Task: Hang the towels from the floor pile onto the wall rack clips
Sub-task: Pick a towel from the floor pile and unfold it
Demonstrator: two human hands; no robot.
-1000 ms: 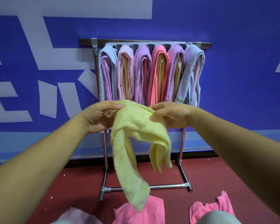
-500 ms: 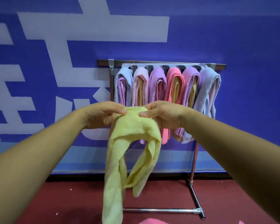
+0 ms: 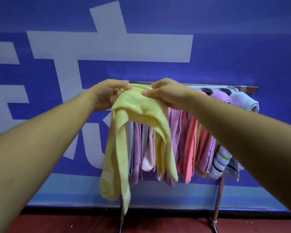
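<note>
Both my hands hold a yellow towel up by its folded top in front of the left end of the rack. My left hand pinches the fold on the left and my right hand pinches it on the right. The towel's two ends hang down loosely and hide the rack's left clips. The metal rack stands against the blue wall, with several pink, purple and light blue towels hanging from its clip bar.
The blue wall with large white lettering fills the background. The rack's legs stand on a dark red floor. The floor pile is out of view.
Both hands have raised the yellow towel from waist height up to the rack's top bar. The view has tilted up, so the floor towels have left the frame.
</note>
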